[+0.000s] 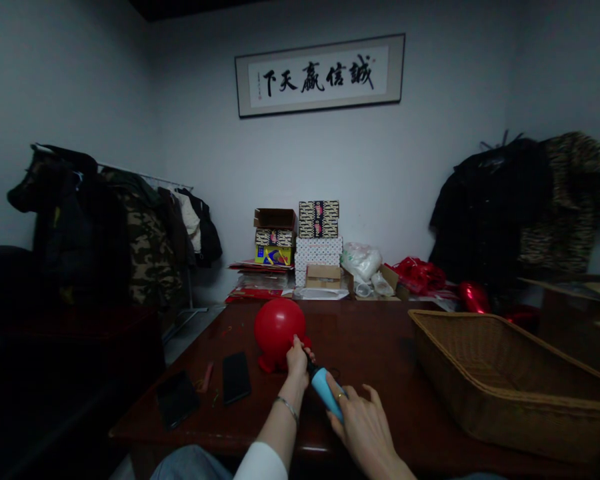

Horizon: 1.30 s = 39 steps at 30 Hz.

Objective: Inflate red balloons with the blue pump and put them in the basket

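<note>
A round, inflated red balloon (280, 328) is just above the table, with its neck toward me. My left hand (298, 357) is closed, pinching the balloon's neck at the dark tip of a light-blue balloon pump (327, 393). The exact join is hidden by my fingers. My right hand (364, 420) grips the pump's body from the right, thumb side along it and some fingers lifted away. Limp red pieces, seemingly more balloon, show below the round one; I cannot tell whether they belong to it.
On the dark wooden table (360, 333), a black phone (236, 378) and a dark flat slab (177, 399) lie to the left, beside a small red stick-like item (207, 377). A wicker basket (480, 393) stands at right. Stacked boxes (319, 250) fill the back edge.
</note>
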{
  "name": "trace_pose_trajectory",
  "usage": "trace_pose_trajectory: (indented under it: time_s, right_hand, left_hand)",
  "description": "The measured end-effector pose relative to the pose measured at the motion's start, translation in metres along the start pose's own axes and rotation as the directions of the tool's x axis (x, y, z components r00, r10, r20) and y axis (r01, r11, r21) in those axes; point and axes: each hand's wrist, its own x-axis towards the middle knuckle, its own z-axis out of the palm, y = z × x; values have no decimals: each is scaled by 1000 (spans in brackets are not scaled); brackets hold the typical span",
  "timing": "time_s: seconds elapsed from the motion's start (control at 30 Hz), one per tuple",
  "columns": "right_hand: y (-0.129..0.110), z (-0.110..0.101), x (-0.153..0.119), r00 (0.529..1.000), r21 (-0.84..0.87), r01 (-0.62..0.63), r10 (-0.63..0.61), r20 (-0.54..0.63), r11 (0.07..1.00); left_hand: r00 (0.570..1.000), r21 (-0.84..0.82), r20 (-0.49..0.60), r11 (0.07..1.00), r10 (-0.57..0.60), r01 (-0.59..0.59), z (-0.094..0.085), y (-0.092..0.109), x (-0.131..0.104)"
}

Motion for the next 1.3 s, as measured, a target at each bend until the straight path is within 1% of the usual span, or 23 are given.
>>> trace_pose_trajectory:
  time_s: [0.17, 0.27, 0.37, 0.43, 0.5, 0.6, 0.73, 0.87, 0.97, 1.07, 1.17, 1.3]
  right_hand:
    - [10, 0, -15, 1000, 24, 21, -21, -1, 999]
    - [23, 4, -30, 999, 55, 43, -42, -13, 998]
    - [37, 9, -44, 995, 85, 101, -100, -23, 991]
    - [44, 11, -50, 991, 100, 131, -129, -27, 986]
    - [46, 13, -51, 991, 100, 130, -128, -27, 986]
    - [41, 12, -48, 994, 87, 108, -106, -29, 990]
    - [27, 8, -38, 998, 60, 56, -55, -24, 997]
    - [15, 2, -23, 1000, 34, 27, -27, -1, 999]
    - [7, -1, -11, 1000, 18, 8, -9, 24, 1000]
    - [2, 0, -1, 1000, 7, -10, 9, 23, 1000]
    - [0, 3, 2, 1000, 1, -10, 10, 9, 1000]
    - [1, 8, -1, 1000, -4, -5, 4, -6, 1000]
  left_hand:
    - [1000, -10, 10, 1000, 3, -3, -1, 2, 2]
    - [1000, -11, 8, 1000, 9, -9, -4, 6, 8]
    - [999, -18, -4, 999, 32, -32, -7, 9, 14]
    - [999, -21, -7, 999, 39, -39, -8, 10, 15]
    - [999, -15, -10, 999, 33, -33, -7, 10, 14]
    - [999, 0, -16, 999, 35, -35, -5, 10, 10]
    - [999, -4, -12, 999, 33, -33, -3, 9, 5]
    - [999, -7, 10, 999, 40, -40, -4, 3, 3]
    - [1000, -16, 4, 1000, 18, -18, -3, -2, 1]
    - [1000, -23, 1, 1000, 1, -1, -1, -5, -1]
    - [1000, -16, 7, 1000, 5, -5, -1, -5, -2]
    - [1000, -4, 1, 1000, 14, -14, -2, -5, -2]
